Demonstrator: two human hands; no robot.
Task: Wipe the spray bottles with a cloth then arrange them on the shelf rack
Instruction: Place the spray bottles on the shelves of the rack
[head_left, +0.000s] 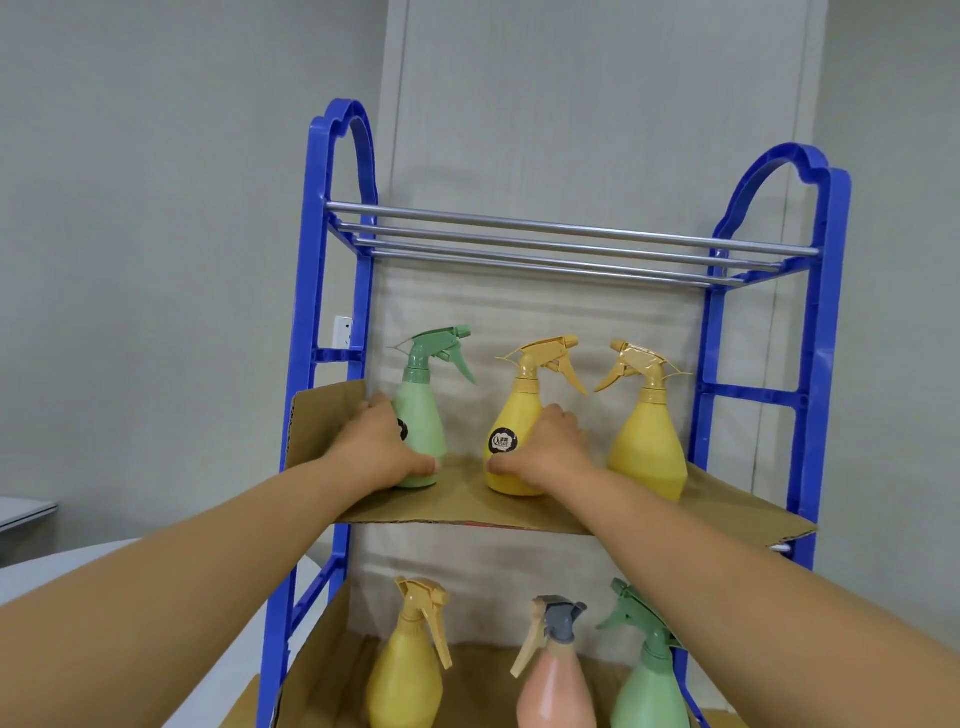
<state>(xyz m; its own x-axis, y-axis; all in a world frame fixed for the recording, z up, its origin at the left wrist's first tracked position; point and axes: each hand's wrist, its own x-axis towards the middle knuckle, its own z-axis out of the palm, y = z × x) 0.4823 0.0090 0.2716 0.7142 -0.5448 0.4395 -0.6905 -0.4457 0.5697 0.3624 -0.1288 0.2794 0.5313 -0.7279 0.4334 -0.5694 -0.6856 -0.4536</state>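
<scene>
While both arms reach forward in the head view, each hand holds a bottle on the middle tier of the blue shelf rack (810, 364). The left hand (382, 447) is wrapped round the lower body of the green spray bottle (423, 410), thumb across the front near the base and fingers curled behind. The right hand (545, 447) grips the yellow spray bottle (519, 410) the same way, thumb low on the front.

Both bottles stand upright on the cardboard sheet (467, 499) that lines this tier, the green one at the left and the yellow one in the middle. The green bottle is pale matte green with a darker green trigger head whose nozzle points right. The yellow one has a tan trigger head, nozzle also to the right, and a round black label with white print. A dark patch beside the left hand may be a matching label, but it is mostly hidden.

A second yellow bottle (647, 447) stands just right of the right hand, its nozzle turned left.

On the tier below, also lined with cardboard, stand a lower yellow bottle (410, 670), a pink bottle (556, 691) with a grey collar, and a lower green bottle (649, 686).

Bare metal rods (545, 236) form the top tier. A white wall socket (342, 332) shows behind the left upright.
</scene>
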